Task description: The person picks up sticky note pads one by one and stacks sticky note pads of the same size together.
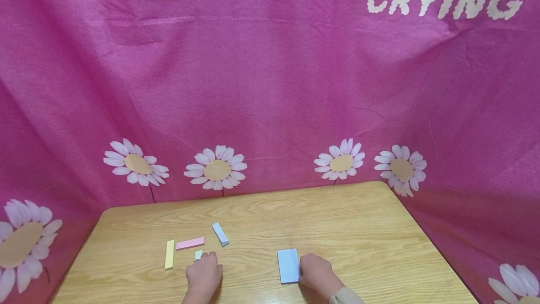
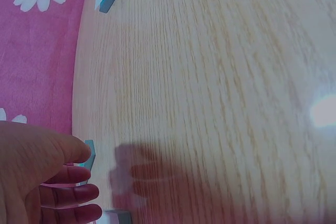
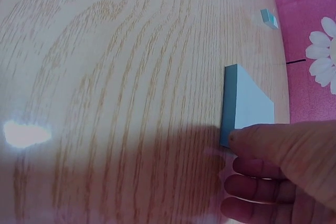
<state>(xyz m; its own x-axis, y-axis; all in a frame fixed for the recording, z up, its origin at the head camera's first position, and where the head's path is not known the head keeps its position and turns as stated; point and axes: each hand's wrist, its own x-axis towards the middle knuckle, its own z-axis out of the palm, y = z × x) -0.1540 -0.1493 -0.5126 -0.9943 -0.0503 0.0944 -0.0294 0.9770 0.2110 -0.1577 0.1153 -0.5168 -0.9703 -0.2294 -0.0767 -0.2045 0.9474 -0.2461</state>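
Note:
A light blue sticky note pad [image 1: 288, 266] lies flat on the table, right of centre. My right hand [image 1: 317, 273] pinches its right edge; the right wrist view shows the thumb on the pad's near corner [image 3: 252, 103], fingers curled beside it. To the left, my left hand [image 1: 204, 273] rests low with loosely curved fingers [image 2: 73, 195] and nothing evident in its grasp. It covers most of a pale green strip pad [image 1: 198, 254]. Just beyond lies a narrow blue strip pad [image 1: 220, 233], its top sheet partly lifted. A pink strip pad [image 1: 190, 243] and a yellow one [image 1: 169, 254] are farther left.
The wooden table [image 1: 253, 219] has rounded far corners. A pink curtain [image 1: 270, 83] printed with daisies and white lettering hangs behind it and along both sides. Glare spots show on the tabletop in both wrist views.

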